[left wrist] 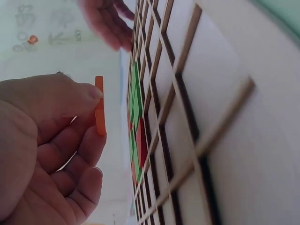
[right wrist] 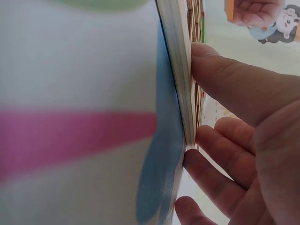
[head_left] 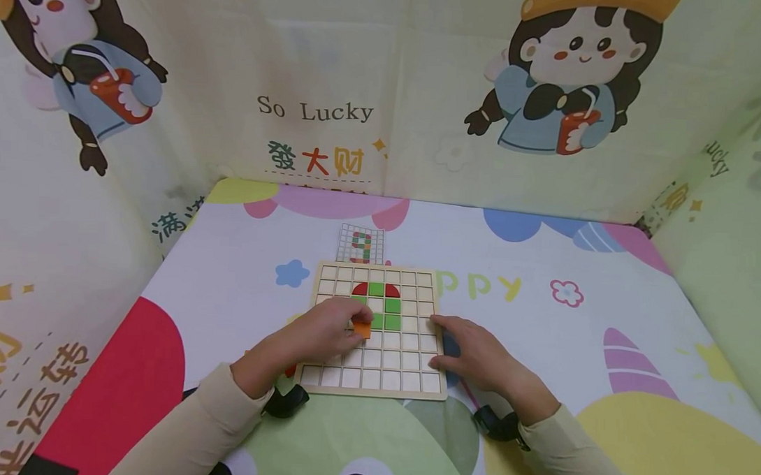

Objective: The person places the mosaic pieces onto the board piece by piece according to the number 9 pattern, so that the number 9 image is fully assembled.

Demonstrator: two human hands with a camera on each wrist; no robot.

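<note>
An orange square tile [head_left: 362, 329] is pinched between the thumb and fingers of my left hand [head_left: 327, 326]. In the left wrist view the tile [left wrist: 100, 105] stands on edge, apart from the board's surface. Beneath lies a wooden grid board [head_left: 382, 381]. Green square tiles [head_left: 393, 306] and red rounded tiles [head_left: 391, 291] fill some of its upper-middle cells, partly hidden behind the left hand. My right hand [head_left: 480, 349] rests at the board's right edge, thumb and index finger spread apart. The right wrist view shows its thumb [right wrist: 206, 50] touching the board's side [right wrist: 180, 79].
Just behind the board lies a small card [head_left: 361, 244] printed with a grid and a coloured figure. A patterned cloth [head_left: 227, 295] covers the table. Printed curtains [head_left: 424, 78] hang around the back and sides.
</note>
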